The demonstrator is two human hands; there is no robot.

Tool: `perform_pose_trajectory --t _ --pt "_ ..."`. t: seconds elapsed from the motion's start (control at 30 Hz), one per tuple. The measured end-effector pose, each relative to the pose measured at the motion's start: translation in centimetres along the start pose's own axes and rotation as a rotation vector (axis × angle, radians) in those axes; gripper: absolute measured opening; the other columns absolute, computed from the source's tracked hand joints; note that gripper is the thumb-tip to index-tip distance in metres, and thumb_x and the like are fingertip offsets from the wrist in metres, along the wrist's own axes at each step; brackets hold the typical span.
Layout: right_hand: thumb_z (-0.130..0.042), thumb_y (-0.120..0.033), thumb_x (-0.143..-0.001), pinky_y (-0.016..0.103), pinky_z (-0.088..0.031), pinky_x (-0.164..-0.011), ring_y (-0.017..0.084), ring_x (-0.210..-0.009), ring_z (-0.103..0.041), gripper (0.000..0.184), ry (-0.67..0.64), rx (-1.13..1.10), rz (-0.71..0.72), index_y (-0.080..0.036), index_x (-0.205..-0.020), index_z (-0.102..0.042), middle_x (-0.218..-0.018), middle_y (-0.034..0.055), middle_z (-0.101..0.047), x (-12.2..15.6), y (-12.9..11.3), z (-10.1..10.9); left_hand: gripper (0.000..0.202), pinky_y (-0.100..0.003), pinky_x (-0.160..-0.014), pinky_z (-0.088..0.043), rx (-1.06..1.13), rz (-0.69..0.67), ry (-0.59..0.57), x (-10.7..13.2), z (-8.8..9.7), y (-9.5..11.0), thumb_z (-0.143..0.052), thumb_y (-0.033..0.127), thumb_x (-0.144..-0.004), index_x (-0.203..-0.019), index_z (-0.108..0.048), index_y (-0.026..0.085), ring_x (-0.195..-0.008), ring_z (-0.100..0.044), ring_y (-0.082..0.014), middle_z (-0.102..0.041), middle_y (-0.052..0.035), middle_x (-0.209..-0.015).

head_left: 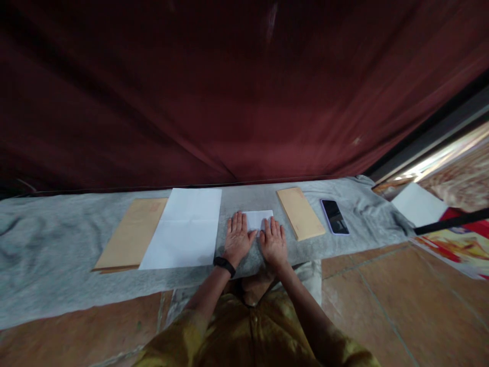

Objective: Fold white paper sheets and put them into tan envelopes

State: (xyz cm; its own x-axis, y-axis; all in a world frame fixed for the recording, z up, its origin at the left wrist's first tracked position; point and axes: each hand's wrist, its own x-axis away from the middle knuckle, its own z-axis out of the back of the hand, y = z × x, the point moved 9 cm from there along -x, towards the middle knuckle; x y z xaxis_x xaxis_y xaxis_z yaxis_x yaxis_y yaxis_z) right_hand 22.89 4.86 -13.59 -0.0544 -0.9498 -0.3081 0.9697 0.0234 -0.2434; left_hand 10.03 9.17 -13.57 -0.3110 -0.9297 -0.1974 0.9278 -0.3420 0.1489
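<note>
A small folded white paper (258, 219) lies on the grey cloth (57, 239) in front of me. My left hand (237, 237), with a black band on its wrist, lies flat with fingers stretched out on the paper's left part. My right hand (273, 241) lies flat beside it, fingers out, covering the paper's lower right part. Both palms press down and hold nothing. The near half of the paper is hidden under my hands.
Left of my hands lies a large white sheet (185, 228) overlapping brown envelopes (132, 234). To the right are a stack of brown envelopes (300, 213) and a dark phone (334, 216). Another white sheet (418, 204) lies far right. A dark red curtain (229, 92) hangs behind; tiled floor (401, 300).
</note>
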Motion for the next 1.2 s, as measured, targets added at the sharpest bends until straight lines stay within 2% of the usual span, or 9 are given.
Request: perform_pose_trajectory --t 0.1,0.23,0.4,0.63,0.83,1.03,1.2 --pt "-0.034 -0.031 -0.105 0.055 -0.023 -0.121 0.031 -0.147 -0.037 0.050 -0.021 -0.080 0.040 -0.011 -0.149 -0.047 -0.155 0.0168 -0.046 -0.8 -0.4 -0.1 0.072 -0.050 -0.125 -0.020 -0.005 -0.002 -0.011 0.0 -0.1 0.0 -0.038 0.050 -0.099 -0.154 -0.033 0.003 -0.153 -0.024 -0.0316 -0.032 -0.0214 -0.162" --pt "-0.029 -0.033 -0.107 0.045 -0.029 -0.122 0.024 -0.147 -0.038 0.051 -0.125 -0.205 0.166 -0.011 -0.148 -0.049 -0.154 0.0140 -0.048 -2.6 -2.8 -1.1 0.063 -0.050 -0.125 -0.019 -0.022 -0.009 -0.044 -0.1 -0.5 0.0 -0.035 0.038 -0.100 -0.154 -0.034 0.004 -0.154 -0.021 -0.0313 -0.030 -0.0200 -0.163" --pt "-0.028 -0.034 -0.108 0.046 -0.028 -0.122 0.023 -0.146 -0.040 0.049 -0.169 -0.197 0.214 -0.014 -0.144 -0.054 -0.152 0.0125 -0.051 -4.1 -4.5 -2.1 0.058 -0.050 -0.125 -0.018 -0.034 0.007 -0.066 -0.1 -1.0 -0.2 -0.031 0.027 -0.099 -0.154 -0.035 0.007 -0.154 -0.022 -0.0284 -0.032 -0.0175 -0.163" --pt "-0.030 -0.037 -0.108 0.046 -0.028 -0.121 0.025 -0.148 -0.036 0.050 -0.143 -0.088 0.109 -0.015 -0.149 -0.048 -0.158 0.0118 -0.042 -4.2 -2.0 -2.0 0.067 -0.051 -0.124 -0.020 -0.014 -0.006 -0.035 -0.1 -0.7 -0.1 -0.041 0.042 -0.097 -0.152 -0.037 0.005 -0.153 -0.026 -0.0313 -0.033 -0.0210 -0.162" --pt "-0.032 -0.039 -0.107 0.047 -0.026 -0.121 0.026 -0.151 -0.031 0.053 -0.137 -0.028 0.067 -0.014 -0.153 -0.042 -0.160 0.0135 -0.037 -3.9 -0.2 -2.1 0.071 -0.054 -0.124 -0.021 -0.004 0.005 -0.011 -0.1 -0.2 -0.1 -0.039 0.050 -0.099 -0.153 -0.036 0.005 -0.152 -0.027 -0.0319 -0.034 -0.0226 -0.160" --pt "-0.033 -0.043 -0.107 0.049 -0.025 -0.121 0.030 -0.148 -0.035 0.060 -0.071 0.008 0.042 -0.006 -0.154 -0.038 -0.158 0.0185 -0.039 -3.0 0.9 -1.7 0.072 -0.051 -0.124 -0.020 -0.018 -0.001 -0.016 0.0 0.1 0.0 -0.038 0.052 -0.099 -0.152 -0.037 0.004 -0.152 -0.027 -0.0321 -0.034 -0.0223 -0.161" --pt "-0.032 -0.040 -0.107 0.049 -0.027 -0.120 0.030 -0.145 -0.040 0.059 -0.003 0.037 0.023 -0.003 -0.153 -0.039 -0.155 0.0205 -0.043 -1.9 1.7 -0.9 0.071 -0.051 -0.124 -0.020 -0.023 -0.002 0.001 0.0 0.1 0.1 -0.038 0.052 -0.099 -0.152 -0.037 0.004 -0.152 -0.028 -0.0321 -0.034 -0.0218 -0.161"
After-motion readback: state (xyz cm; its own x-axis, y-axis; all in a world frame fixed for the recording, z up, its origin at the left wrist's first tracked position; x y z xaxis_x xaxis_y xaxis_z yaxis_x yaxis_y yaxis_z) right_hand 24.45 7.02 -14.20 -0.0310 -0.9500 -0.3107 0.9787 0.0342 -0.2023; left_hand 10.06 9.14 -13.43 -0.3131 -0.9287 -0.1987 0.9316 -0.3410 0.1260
